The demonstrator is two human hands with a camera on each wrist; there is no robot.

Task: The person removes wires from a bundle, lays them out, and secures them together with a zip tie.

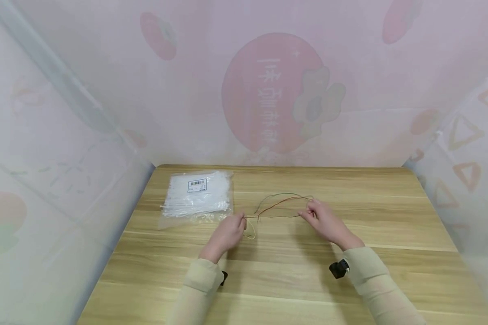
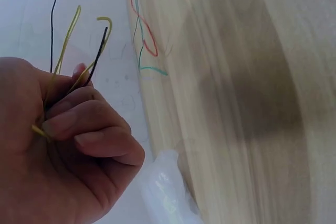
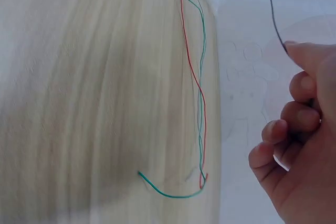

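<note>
In the head view my left hand (image 1: 229, 232) grips a yellow wire (image 1: 252, 235) with its fingers curled. The left wrist view shows the yellow wire bent into loops above the fist, with a short black wire end (image 2: 98, 51) beside it. A thin black wire (image 3: 272, 6) stretches between the hands, and my right hand (image 1: 327, 223) pinches its other end between thumb and forefinger. The right hand's remaining fingers are curled in. Behind the black wire, a red wire (image 3: 188, 53) and a green wire (image 3: 203, 30) lie side by side on the table, partly crossing.
A clear plastic bag (image 1: 197, 203) packed with white strips, with a barcode label (image 1: 197, 185), lies at the back left of the wooden table (image 1: 276, 289). Printed pale curtains (image 1: 187, 104) enclose the table at the back and sides. A black wrist camera (image 1: 339, 269) sits by the right cuff.
</note>
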